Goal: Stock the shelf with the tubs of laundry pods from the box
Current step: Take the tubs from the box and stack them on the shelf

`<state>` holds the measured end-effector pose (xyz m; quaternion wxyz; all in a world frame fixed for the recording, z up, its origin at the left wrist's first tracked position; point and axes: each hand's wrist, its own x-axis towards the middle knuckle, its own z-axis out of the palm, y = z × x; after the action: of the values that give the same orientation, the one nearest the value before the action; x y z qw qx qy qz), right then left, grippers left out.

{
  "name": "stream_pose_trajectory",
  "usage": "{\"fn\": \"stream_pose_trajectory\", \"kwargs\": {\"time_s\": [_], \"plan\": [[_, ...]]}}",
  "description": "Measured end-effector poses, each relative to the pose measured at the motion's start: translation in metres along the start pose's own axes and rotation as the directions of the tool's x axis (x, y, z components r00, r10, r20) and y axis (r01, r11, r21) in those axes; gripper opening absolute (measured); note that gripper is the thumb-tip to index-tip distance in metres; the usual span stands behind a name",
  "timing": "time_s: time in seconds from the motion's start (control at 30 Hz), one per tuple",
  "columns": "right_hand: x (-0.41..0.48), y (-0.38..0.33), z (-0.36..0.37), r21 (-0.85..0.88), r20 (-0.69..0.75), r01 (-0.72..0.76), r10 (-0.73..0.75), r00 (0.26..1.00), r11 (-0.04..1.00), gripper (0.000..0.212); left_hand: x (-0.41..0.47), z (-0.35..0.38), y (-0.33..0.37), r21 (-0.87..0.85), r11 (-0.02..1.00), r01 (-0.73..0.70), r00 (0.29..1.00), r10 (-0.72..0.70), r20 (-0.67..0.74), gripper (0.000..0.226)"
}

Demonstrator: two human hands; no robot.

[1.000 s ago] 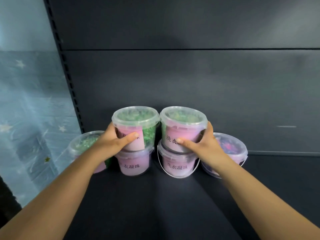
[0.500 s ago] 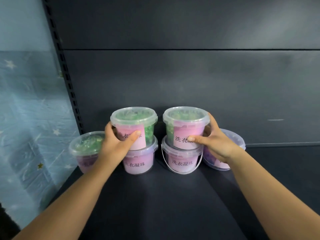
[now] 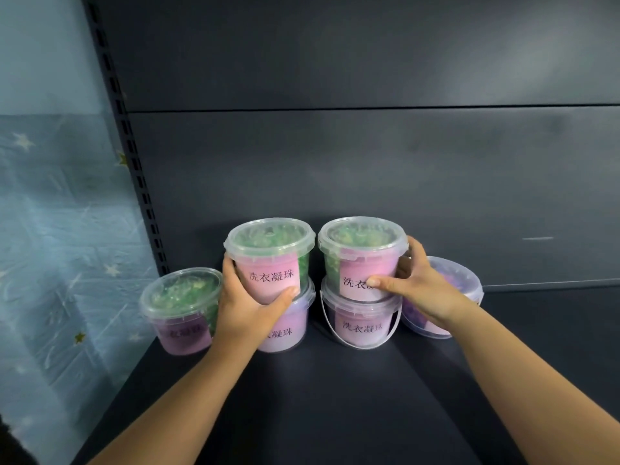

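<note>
Rightmost tub (image 3: 461, 280) largely hidden.

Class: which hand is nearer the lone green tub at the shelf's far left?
Left. The left hand sits just beside the green tub; the right hand is farther right.

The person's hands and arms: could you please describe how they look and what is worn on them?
The left hand and right hand are bare: no gloves, rings or watch visible. Both forearms are uncovered to the frame's edge, no sleeve in view. Thumbnails look short and plain.
</note>
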<state>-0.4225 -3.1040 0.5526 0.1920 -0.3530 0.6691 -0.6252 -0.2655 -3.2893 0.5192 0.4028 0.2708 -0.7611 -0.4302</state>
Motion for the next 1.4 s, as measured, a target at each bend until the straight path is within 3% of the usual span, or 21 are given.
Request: {"fn": "stream_pose_trajectory", "kwargs": {"time_s": [0.1, 0.27, 0.43, 0.57, 0.67, 0.77, 0.9, 1.03, 1.17, 1.3, 1.4], "plan": [[-0.001, 0.002, 0.002, 0.032, -0.026, 0.018, -0.017, 1.000, 0.999, 0.080, 0.003, 0.005, -0.004, -0.025, 1.000, 0.000, 0.999, -0.001, -0.045, 0.116], [0.000, 0.001, 0.004, 0.018, -0.071, -0.004, 0.006, 0.997, 1.000, 0.056, 0.003, 0.010, -0.009, -0.040, 0.999, -0.028, 0.996, 0.025, -0.084, 0.117], [-0.003, -0.006, 0.001, -0.027, -0.112, -0.062, 0.059, 0.992, 0.998, 0.087, 0.002, 0.008, -0.006, -0.032, 0.999, -0.023, 0.997, 0.020, -0.079, 0.115], [-0.020, -0.018, -0.007, -0.210, -0.234, -0.125, 0.074, 0.969, 0.970, 0.089, -0.023, 0.001, 0.008, 0.046, 0.999, -0.013, 0.992, 0.019, -0.122, 0.092], [-0.055, -0.031, -0.022, -0.370, -0.282, -0.086, -0.023, 0.959, 0.925, 0.066, -0.056, -0.005, 0.030, 0.002, 0.989, -0.149, 0.974, 0.147, -0.173, 0.060], [-0.104, -0.037, -0.044, -0.518, -0.236, -0.035, -0.103, 0.966, 0.855, 0.034, -0.095, 0.004, 0.068, -0.106, 0.979, -0.175, 0.985, 0.174, -0.013, 0.022], [-0.190, -0.035, -0.092, -0.632, -0.194, -0.009, -0.147, 0.970, 0.775, 0.018, -0.160, 0.047, 0.123, -0.189, 0.963, -0.194, 0.952, 0.231, 0.202, 0.022], [-0.318, -0.030, -0.183, -0.653, -0.289, -0.144, -0.070, 0.955, 0.743, 0.013, -0.266, 0.131, 0.181, -0.252, 0.940, -0.229, 0.818, 0.326, 0.473, 0.023], [-0.459, -0.006, -0.276, -0.612, -0.549, -0.454, 0.066, 0.833, 0.648, 0.019, -0.375, 0.233, 0.222, -0.297, 0.925, -0.238, 0.568, 0.381, 0.730, 0.016], [-0.572, 0.022, -0.338, -0.450, -0.773, -0.725, 0.179, 0.608, 0.522, 0.023, -0.455, 0.315, 0.239, -0.360, 0.867, -0.346, 0.334, 0.472, 0.816, 0.036], [-0.640, 0.049, -0.369, -0.226, -0.891, -0.858, 0.258, 0.373, 0.460, 0.023, -0.504, 0.368, 0.242, -0.404, 0.842, -0.357, 0.143, 0.477, 0.867, 0.040]]}}
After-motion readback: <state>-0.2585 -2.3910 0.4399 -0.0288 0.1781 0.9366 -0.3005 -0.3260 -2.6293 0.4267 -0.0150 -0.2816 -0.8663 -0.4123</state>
